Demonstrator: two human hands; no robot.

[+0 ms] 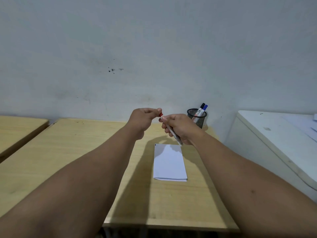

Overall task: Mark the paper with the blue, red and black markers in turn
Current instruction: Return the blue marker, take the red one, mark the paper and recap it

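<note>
My right hand (pixel 178 128) grips the white barrel of the red marker (pixel 173 134), held above the far end of the paper (pixel 169 163). My left hand (pixel 144 120) pinches its red cap (pixel 161 114) at the marker's top end. The folded white paper lies on the wooden desk (pixel 85 152), with a small dark mark at its far left corner. The black marker (pixel 201 109) and the blue marker (pixel 204 108) stand in a black mesh pen cup (pixel 197 120) just right of my right hand.
A white cabinet top (pixel 274 131) with papers stands to the right. A second wooden desk (pixel 18 127) sits at the left. A pale wall rises right behind the desk.
</note>
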